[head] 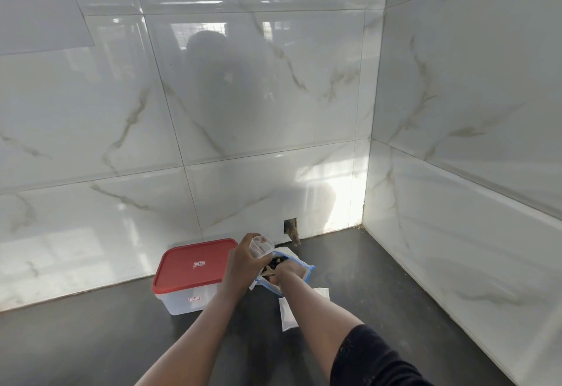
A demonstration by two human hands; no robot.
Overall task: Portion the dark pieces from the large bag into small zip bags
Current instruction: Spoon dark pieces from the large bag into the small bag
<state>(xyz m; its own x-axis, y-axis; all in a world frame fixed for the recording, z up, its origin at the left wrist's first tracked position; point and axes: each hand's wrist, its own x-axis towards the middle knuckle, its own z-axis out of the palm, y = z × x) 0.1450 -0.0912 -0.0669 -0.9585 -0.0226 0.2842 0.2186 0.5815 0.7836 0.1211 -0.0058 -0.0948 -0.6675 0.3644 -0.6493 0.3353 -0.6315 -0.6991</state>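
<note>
A large clear bag with a blue zip edge (305, 273) lies open on the dark counter, dark pieces (276, 261) showing in its mouth. My right hand (287, 273) reaches down into the bag, its fingers hidden among the pieces. Just left of the bag, my left hand (243, 261) grips a small clear zip bag (260, 245) and holds its mouth up and open. Two flat small zip bags lie near my right forearm: one (287, 314) in front of the large bag, one (324, 292) to its right.
A clear plastic box with a red lid (191, 267) stands left of my hands against the tiled wall. The dark counter (365, 264) runs into a tiled corner at the right. A small dark hole (290, 226) is in the wall behind the bag.
</note>
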